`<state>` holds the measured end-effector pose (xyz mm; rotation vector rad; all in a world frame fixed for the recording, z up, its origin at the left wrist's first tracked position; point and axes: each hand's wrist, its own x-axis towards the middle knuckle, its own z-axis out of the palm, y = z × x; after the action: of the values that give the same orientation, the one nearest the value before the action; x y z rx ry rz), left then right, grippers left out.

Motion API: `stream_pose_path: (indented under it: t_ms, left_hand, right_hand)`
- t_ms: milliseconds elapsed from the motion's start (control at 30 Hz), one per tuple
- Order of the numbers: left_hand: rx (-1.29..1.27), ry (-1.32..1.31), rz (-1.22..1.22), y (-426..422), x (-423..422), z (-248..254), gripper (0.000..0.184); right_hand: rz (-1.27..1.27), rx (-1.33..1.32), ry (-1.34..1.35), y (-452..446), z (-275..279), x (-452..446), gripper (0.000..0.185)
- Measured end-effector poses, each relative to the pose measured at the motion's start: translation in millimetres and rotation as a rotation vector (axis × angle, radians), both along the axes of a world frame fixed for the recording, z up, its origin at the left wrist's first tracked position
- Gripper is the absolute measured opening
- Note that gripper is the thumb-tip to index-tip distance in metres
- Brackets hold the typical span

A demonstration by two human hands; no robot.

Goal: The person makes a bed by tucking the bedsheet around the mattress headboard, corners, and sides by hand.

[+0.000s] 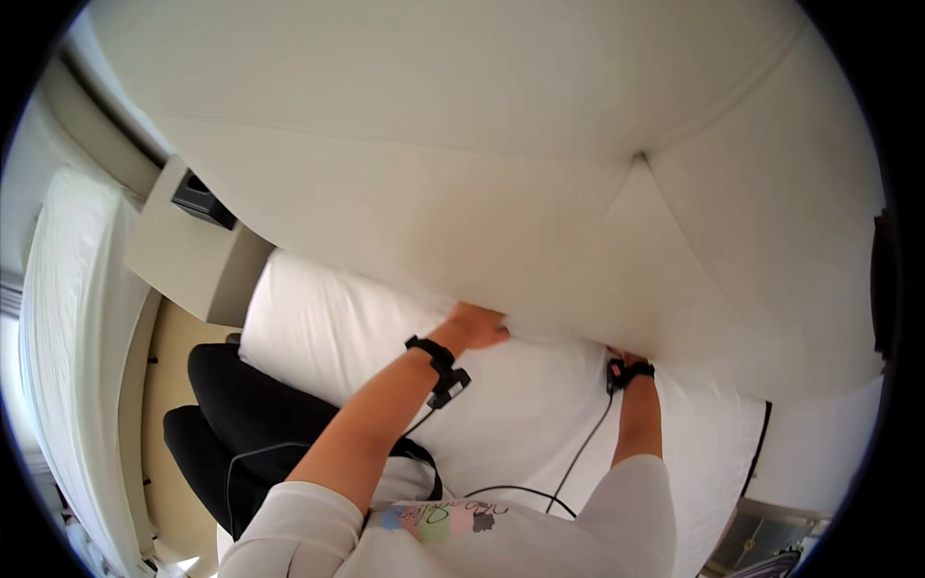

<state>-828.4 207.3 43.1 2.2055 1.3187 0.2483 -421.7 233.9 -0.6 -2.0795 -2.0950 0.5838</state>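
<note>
A large white cloth (434, 193) fills the upper part of the head view, hanging in front of me with a pinched fold at its right. My left hand (480, 326) is at its lower edge, its fingers partly covered by the cloth. Farther right, my right hand (628, 355) is mostly hidden beneath the same cloth, with only the part near the wrist showing. Below both hands lies a white sheeted mattress (520, 414). What either hand grips cannot be made out. Each wrist wears a black strap with a small device and a cable.
A beige bedside cabinet (183, 255) with a black box (202, 202) on it stands at the left. Beyond it are a pale curtain-like cloth (72, 318) and a tan floor (178, 385). My black-clad legs (255, 400) are beside the mattress. Cables run across my lap.
</note>
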Motion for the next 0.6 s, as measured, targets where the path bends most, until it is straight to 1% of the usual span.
stream_pose_path:
  t_ms: [33,100,233,333,367,433,500,533,567,600]
  left_hand:
    - [0.02,0.014,0.019,2,-2,1,0.051]
    - [-0.035,-0.103,-0.011,2,-1,-2,0.046]
    - [0.061,-0.097,0.013,-3,2,-11,0.043]
    - [-0.006,0.102,-0.014,-4,4,-7,0.055]
    - [0.021,0.086,0.002,-4,4,-9,0.055]
    - [-0.034,0.146,0.046,-7,5,-18,0.056]
    - [-0.023,0.247,0.041,-4,3,-22,0.06]
    - [-0.034,0.259,0.05,-3,3,-24,0.06]
    - [-0.043,0.27,0.057,-4,3,-26,0.061]
    - [-0.027,0.241,0.073,-6,4,-31,0.061]
  right_hand:
    - [0.002,-0.004,0.001,2,-1,-1,0.042]
    - [0.002,-0.01,0.009,4,-5,-1,0.042]
    - [0.007,-0.029,-0.01,8,-8,3,0.043]
    - [0.015,-0.046,-0.032,8,-11,3,0.043]
    - [0.021,-0.052,-0.042,8,-14,4,0.043]
    - [0.037,-0.062,-0.068,7,-22,10,0.044]
    - [0.055,-0.075,-0.074,7,-33,18,0.044]
    - [0.018,-0.088,-0.05,8,-37,20,0.044]
    - [-0.058,-0.064,0.045,9,-36,17,0.049]
    - [-0.221,-0.208,0.07,12,-33,14,0.052]
